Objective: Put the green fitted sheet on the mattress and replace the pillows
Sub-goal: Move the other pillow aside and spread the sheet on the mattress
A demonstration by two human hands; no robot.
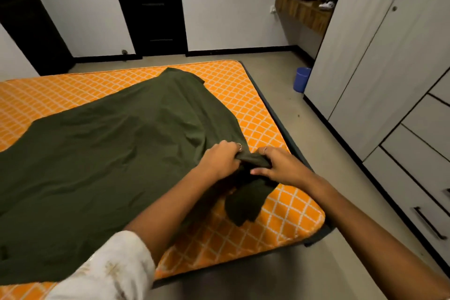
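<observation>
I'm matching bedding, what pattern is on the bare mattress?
Orange with a white diamond lattice on the mattress, clearest in the head view.

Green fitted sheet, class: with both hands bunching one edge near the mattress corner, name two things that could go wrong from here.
1. The green fitted sheet lies crumpled and skewed, leaving much of the orange mattress bare; the edge gripped by the left hand and right hand may not be the corner that belongs here.
2. Hooking this corner first could drag the loose far end off line.
</observation>
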